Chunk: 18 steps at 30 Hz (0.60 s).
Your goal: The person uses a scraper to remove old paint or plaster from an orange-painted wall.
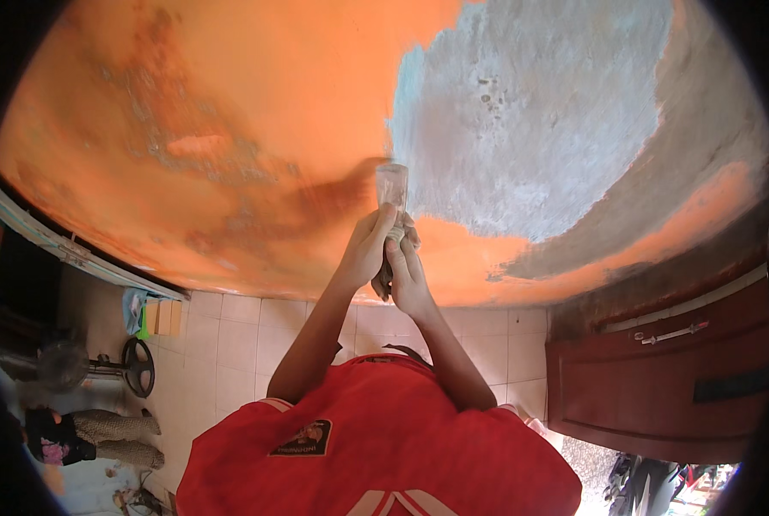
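Both my hands are wrapped around one scraper, which has a flared, pale blade and a darker handle. My left hand holds it from the left, thumb along the lower blade. Lower down, my right hand grips the handle with its thumb pointing up. Fingers hide much of the handle. The blade's wide edge lies at or close to the wall, by the border between orange paint and a bare grey-blue patch. I cannot tell whether it touches.
Pale floor tiles meet the wall's foot. A dark red door with a metal handle stands at right. At left are a fan, small boxes and a person in patterned trousers. A motorcycle shows beyond the doorway.
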Motion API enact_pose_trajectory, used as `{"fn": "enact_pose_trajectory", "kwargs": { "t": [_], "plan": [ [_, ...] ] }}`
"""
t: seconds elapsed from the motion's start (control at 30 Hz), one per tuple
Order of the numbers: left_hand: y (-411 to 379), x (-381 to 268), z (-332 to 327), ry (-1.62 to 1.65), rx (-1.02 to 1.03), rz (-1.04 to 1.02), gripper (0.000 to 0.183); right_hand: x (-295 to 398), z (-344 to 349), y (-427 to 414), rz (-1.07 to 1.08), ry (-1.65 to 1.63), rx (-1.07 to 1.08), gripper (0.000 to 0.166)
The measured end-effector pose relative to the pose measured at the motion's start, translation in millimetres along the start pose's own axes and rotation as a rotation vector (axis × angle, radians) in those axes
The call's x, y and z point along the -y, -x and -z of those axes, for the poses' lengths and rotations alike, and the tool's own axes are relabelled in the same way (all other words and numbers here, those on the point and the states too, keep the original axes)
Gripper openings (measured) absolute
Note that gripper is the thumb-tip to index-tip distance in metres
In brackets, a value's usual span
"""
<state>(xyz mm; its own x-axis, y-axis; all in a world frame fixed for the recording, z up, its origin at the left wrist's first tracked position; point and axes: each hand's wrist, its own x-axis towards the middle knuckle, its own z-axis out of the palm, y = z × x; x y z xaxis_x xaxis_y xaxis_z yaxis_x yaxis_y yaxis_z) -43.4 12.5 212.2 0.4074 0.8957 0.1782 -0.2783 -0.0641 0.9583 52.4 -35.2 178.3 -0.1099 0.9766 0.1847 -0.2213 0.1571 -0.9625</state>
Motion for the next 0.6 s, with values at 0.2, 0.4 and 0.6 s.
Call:
{"fn": "enact_pose_trajectory", "kwargs": {
  "t": [0.2, 0.4, 0.6],
  "plan": [
    [-6.2, -34.3, 0.1, 0.122, -0.063, 0.115, 0.040, 49.0, -10.4, -2.9, -0.314, -0.597, 0.108, 0.044],
    [-11.9, -39.1, -7.9, 0.141, 0.003, 0.101, 0.039, 44.8, -20.4, -6.5, -0.304, -0.705, -0.006, 0.029],
    [-13.3, -48.8, -4.6, 0.012, 0.002, 0.127, 0.038, 47.2, -34.3, -10.2, -0.315, -0.751, -0.143, 0.039]
  ]
}}
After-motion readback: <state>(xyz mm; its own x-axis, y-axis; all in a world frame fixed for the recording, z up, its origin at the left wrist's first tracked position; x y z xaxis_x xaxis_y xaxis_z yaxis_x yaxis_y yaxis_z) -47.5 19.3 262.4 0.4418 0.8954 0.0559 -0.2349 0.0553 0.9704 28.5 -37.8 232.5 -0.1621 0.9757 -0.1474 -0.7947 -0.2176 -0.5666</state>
